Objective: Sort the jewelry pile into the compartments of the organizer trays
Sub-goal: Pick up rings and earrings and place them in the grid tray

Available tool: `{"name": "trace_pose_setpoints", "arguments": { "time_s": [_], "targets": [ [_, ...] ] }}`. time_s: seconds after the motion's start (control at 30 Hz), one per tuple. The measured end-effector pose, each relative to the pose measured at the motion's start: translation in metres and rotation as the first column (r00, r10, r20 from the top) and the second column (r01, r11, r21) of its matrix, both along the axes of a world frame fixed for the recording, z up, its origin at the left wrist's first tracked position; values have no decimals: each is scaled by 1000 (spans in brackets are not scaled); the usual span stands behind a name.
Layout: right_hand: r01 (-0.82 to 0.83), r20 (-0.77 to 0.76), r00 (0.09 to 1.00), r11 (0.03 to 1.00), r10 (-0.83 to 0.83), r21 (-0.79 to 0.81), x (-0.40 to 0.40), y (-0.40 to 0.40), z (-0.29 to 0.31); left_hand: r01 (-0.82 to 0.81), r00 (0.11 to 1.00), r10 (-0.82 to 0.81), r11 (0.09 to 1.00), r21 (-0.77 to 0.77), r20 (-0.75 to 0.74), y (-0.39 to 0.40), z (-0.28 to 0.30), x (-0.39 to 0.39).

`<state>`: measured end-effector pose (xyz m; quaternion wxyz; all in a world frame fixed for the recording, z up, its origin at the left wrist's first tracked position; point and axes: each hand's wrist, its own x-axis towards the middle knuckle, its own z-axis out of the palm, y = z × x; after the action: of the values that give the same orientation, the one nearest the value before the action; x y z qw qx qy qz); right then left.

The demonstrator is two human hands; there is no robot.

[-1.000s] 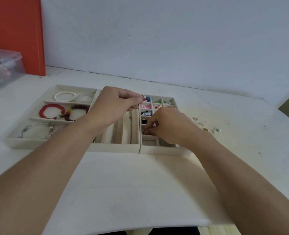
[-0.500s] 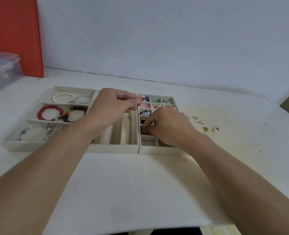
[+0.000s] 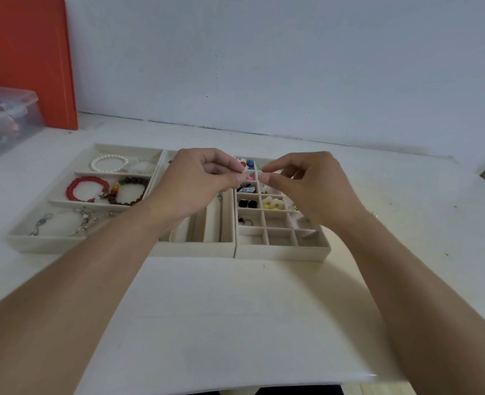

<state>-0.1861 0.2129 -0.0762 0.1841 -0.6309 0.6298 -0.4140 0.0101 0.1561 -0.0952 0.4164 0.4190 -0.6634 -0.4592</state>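
The right hand (image 3: 301, 183) has lifted out of the grid tray (image 3: 281, 249) and now meets the left hand (image 3: 198, 178) above its far cells, both pinching a tiny piece (image 3: 245, 175), so that piece is not yet sorted.

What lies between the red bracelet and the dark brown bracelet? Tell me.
In the head view, nothing separates the red bracelet and the dark brown bracelet but bare tray floor and a few coloured beads; they share one compartment.
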Motion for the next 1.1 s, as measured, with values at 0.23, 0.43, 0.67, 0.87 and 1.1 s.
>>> {"name": "trace_pose_setpoints", "arguments": {
  "time_s": [0.23,0.43,0.67,0.87,1.1],
  "targets": [
    [-139,147,980,990,133,36,3,6,-10,107,994,-107,994,-8,-5,9,2,-4],
    [-130,244,962,992,127,-2,2,7,-11,93,995,-92,995,-31,28,11,2,-5],
    [-128,198,973,992,123,14,3,6,-14,104,994,-101,992,-77,40,8,2,-4],
    [-132,182,975,991,124,32,3,5,-16,45,990,-23,988,-151,143,11,3,-5],
    [-189,307,937,981,168,41,4,5,-18,11,993,9,986,-166,119,14,6,-9]
  ]
}}
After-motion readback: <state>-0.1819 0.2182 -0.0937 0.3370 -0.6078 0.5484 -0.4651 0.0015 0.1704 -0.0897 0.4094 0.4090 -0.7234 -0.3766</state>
